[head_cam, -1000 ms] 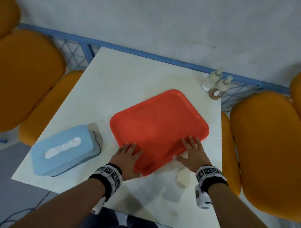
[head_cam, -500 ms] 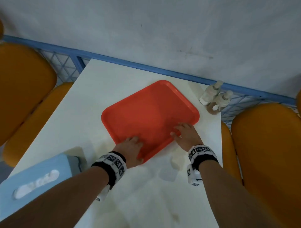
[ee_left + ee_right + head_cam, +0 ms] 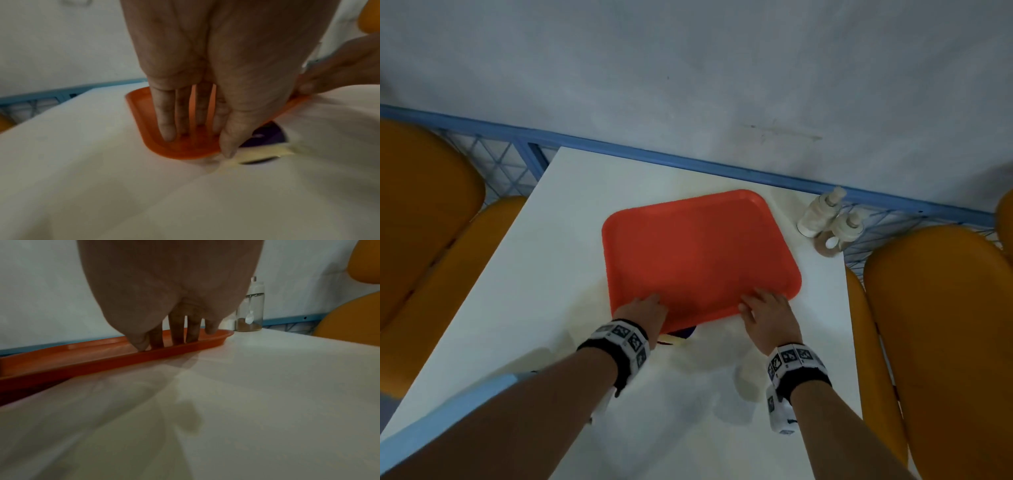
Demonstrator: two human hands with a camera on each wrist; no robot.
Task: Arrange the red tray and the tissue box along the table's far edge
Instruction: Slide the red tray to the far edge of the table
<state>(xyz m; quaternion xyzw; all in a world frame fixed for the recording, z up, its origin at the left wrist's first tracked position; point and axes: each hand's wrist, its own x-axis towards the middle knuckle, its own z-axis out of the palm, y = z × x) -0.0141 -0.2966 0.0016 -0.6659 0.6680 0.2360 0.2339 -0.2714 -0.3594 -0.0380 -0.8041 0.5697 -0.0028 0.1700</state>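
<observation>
— What stands behind the white rectangular table (image 3: 558,260)?
— A pale grey-white plaster wall (image 3: 688,68), scuffed in one spot; along its foot runs a blue metal rail (image 3: 654,158) with a wire lattice beneath it; the table's far edge lies just beside that rail.
— And the seating?
— Orange padded chairs with rounded backs; one on the left (image 3: 424,212), one on the right (image 3: 941,342); each sits close against a side of the table.
— The light?
— Dim and cool; soft shadows fall on the tabletop.
</observation>
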